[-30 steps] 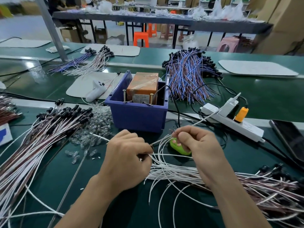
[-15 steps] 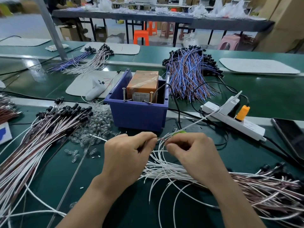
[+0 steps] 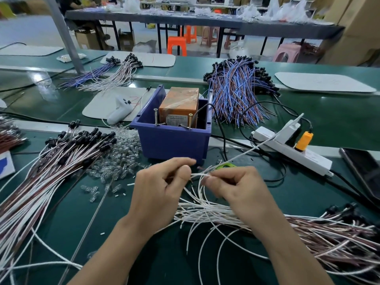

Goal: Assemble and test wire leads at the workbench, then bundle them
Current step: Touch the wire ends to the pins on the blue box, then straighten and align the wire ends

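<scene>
1. Dark green counter (image 3: 308, 192) is carrying everything, and the work is sitting at its near edge.
2. Big heap of white and brown wire leads with black end caps (image 3: 51, 171) is lying fanned out at left. Probably the finished or staged pile, but I can't tell which.
3. A second heap of the same white and brown leads (image 3: 329, 237) is lying at right, its white ends running in under the right hand. Judging this to be the stock being worked through.
4. Loose heap of blue and brown leads (image 3: 236, 91) is sitting further back. No ties or wraps are showing on any heap, so bundling is looking not started.
5. Blue plastic bin (image 3: 172, 140) is holding an orange taped box (image 3: 178, 101), likely the tester, just beyond the hands.
6. White power strip (image 3: 292, 153) is lying right of the bin.
7. Pile of small clear glass bulbs (image 3: 121, 153) is lying left of the bin.
8. Left hand (image 3: 156, 194): grip is pinching one thin white wire lead (image 3: 197, 174) at thumb and forefinger.
9. Right hand (image 3: 240, 192): grip is pinching the same lead close by, with the two hands nearly touching.
10. Estimate: assembly is mid-batch, with plenty left to do.
</scene>
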A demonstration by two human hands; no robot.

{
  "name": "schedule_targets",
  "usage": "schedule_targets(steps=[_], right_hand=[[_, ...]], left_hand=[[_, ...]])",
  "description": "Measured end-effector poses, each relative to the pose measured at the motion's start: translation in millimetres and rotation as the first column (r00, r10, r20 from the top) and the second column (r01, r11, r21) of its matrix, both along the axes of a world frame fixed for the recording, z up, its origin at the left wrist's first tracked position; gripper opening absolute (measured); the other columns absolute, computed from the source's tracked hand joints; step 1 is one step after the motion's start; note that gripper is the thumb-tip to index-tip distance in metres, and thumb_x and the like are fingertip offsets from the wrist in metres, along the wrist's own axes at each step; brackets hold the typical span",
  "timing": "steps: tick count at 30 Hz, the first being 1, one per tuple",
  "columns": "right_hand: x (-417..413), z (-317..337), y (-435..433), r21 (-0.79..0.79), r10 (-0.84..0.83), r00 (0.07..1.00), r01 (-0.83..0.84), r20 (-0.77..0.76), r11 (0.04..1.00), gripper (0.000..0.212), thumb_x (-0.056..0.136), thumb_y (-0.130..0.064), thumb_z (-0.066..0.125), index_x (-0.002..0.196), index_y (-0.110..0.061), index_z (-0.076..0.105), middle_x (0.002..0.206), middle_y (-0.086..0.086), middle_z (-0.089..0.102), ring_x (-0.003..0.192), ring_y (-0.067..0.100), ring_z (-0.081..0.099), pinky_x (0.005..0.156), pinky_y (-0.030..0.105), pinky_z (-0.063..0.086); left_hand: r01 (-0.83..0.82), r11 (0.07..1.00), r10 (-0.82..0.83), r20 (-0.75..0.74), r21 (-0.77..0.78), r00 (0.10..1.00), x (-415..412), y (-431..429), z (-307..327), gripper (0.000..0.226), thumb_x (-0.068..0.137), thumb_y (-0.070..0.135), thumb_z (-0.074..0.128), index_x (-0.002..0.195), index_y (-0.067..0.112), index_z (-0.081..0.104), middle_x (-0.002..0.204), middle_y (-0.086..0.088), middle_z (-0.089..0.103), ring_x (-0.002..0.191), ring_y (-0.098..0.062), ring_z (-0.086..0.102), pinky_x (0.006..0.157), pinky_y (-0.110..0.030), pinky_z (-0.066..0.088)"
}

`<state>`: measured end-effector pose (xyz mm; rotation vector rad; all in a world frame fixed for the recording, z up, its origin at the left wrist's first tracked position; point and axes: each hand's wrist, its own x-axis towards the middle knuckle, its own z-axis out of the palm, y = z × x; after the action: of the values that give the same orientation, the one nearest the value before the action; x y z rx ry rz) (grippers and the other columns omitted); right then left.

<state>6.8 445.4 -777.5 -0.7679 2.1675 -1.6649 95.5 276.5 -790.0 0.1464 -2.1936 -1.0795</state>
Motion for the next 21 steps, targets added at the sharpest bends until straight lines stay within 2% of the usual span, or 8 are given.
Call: schedule_targets(steps=[3,6,8,10,13,15,17,21], right_hand=[[-9.2,2.4,10.3,-0.042,-0.154,0.987,0.156,0.049,0.987,0.013,0.085,-0.021,0.081,0.080,-0.033,0.083,0.065,0.007,0.070,0.056,0.008,0.049,0.059,0.032,0.045],[-14.1,6.8,16.8,-0.065,-0.228,0.972,0.231,0.052,0.971,0.023,0.087,-0.013,0.078,0.076,-0.032,0.082,0.060,-0.005,0.069,0.053,0.004,0.052,0.056,0.020,0.045],[-14.8,9.0,18.8,-0.071,-0.246,0.967,0.251,0.068,0.965,0.028,0.087,-0.009,0.077,0.073,-0.033,0.082,0.066,-0.004,0.074,0.054,0.000,0.059,0.055,0.013,0.047],[-15.6,9.2,19.3,-0.043,-0.259,0.963,0.263,0.070,0.964,0.030,0.088,-0.011,0.077,0.072,-0.037,0.081,0.070,-0.004,0.076,0.060,0.002,0.066,0.059,0.013,0.050],[-16.2,7.6,18.8,-0.004,-0.284,0.958,0.285,0.048,0.959,0.031,0.087,-0.014,0.078,0.071,-0.041,0.080,0.071,-0.007,0.077,0.064,0.002,0.069,0.061,0.012,0.050],[-15.8,7.8,18.6,0.005,-0.291,0.956,0.291,0.045,0.957,0.033,0.086,-0.014,0.079,0.069,-0.042,0.080,0.069,-0.010,0.076,0.062,-0.002,0.068,0.058,0.008,0.048],[-15.7,7.3,18.2,0.007,-0.289,0.956,0.289,0.045,0.957,0.035,0.086,-0.013,0.079,0.066,-0.042,0.079,0.067,-0.011,0.075,0.059,-0.005,0.066,0.056,0.007,0.047],[-15.1,4.3,15.8,0.090,-0.296,0.955,0.295,0.006,0.951,0.026,0.084,-0.025,0.083,0.071,-0.047,0.078,0.068,-0.011,0.075,0.063,0.000,0.064,0.065,0.025,0.050]], left_hand=[[0.008,0.993,-0.012,0.035,0.114,0.999,-1.5,-20.0,5.2,0.013,0.085,0.032,0.071,0.091,0.039,0.080,0.079,0.024,0.075,0.073,0.000,0.071,0.065,-0.008,0.048],[-0.026,0.973,0.013,0.056,0.230,0.998,-2.9,-36.3,7.0,0.019,0.077,0.023,0.079,0.085,0.040,0.082,0.078,0.015,0.078,0.073,-0.006,0.074,0.066,-0.012,0.053],[-0.019,0.929,0.005,0.040,0.370,0.999,-4.4,-42.6,7.8,0.022,0.074,0.016,0.084,0.083,0.036,0.083,0.077,0.005,0.079,0.071,-0.011,0.075,0.066,-0.019,0.057],[0.023,0.850,-0.020,-0.012,0.527,1.000,-5.8,-44.8,9.2,0.021,0.068,0.015,0.088,0.083,0.028,0.084,0.076,-0.003,0.079,0.066,-0.014,0.074,0.064,-0.019,0.056],[0.102,0.683,-0.054,-0.090,0.724,0.995,-7.1,-45.9,9.4,0.032,0.052,0.027,0.094,0.081,0.021,0.083,0.074,-0.007,0.077,0.062,-0.013,0.071,0.059,-0.016,0.052],[0.165,0.556,-0.090,-0.138,0.815,0.986,-7.6,-46.3,8.1,0.046,0.040,0.035,0.102,0.080,0.020,0.083,0.075,-0.005,0.077,0.062,-0.010,0.070,0.059,-0.015,0.052],[0.199,0.469,-0.125,-0.159,0.860,0.979,-8.6,-46.9,6.9,0.054,0.034,0.040,0.105,0.078,0.019,0.083,0.077,-0.004,0.077,0.063,-0.009,0.070,0.060,-0.016,0.054],[0.244,0.344,-0.185,-0.189,0.907,0.964,-11.2,-43.3,5.1,0.056,0.034,0.036,0.106,0.082,0.016,0.084,0.076,-0.001,0.075,0.062,-0.006,0.067,0.064,-0.016,0.055]])
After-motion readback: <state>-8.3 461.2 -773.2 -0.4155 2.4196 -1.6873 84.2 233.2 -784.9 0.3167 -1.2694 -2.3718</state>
